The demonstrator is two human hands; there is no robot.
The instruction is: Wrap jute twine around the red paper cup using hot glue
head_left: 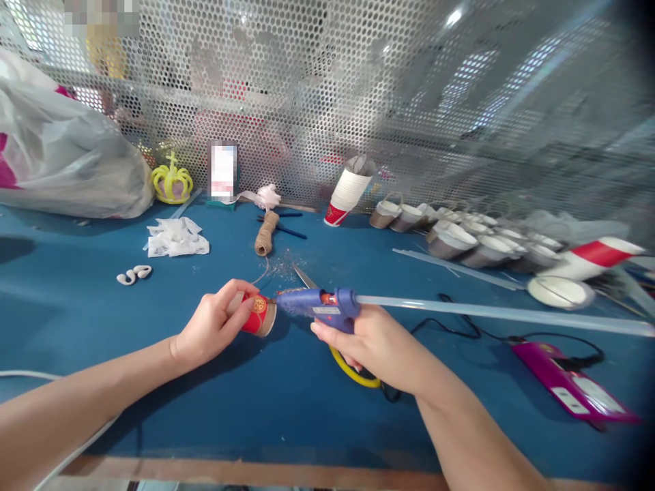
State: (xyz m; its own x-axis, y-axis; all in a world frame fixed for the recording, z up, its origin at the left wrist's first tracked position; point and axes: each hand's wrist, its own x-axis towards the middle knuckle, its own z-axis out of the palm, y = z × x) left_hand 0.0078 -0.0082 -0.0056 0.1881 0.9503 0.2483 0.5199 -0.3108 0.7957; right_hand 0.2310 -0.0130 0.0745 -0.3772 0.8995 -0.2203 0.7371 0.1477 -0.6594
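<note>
My left hand is closed around a small red paper cup with a gold emblem, tilted on its side, with brown twine wound near its rim. From it a strand of twine leads back to a twine spool. A blue hot glue gun is gripped in my right hand, its nozzle at the cup's edge. A long clear glue stick juts from the back of the gun. Partly hidden under my right hand lie scissors with yellow handles.
Several small pails stand at the back right near a stack of paper cups. A purple power strip lies at right with a black cord. A yellow crown, white packets and a plastic bag are at left.
</note>
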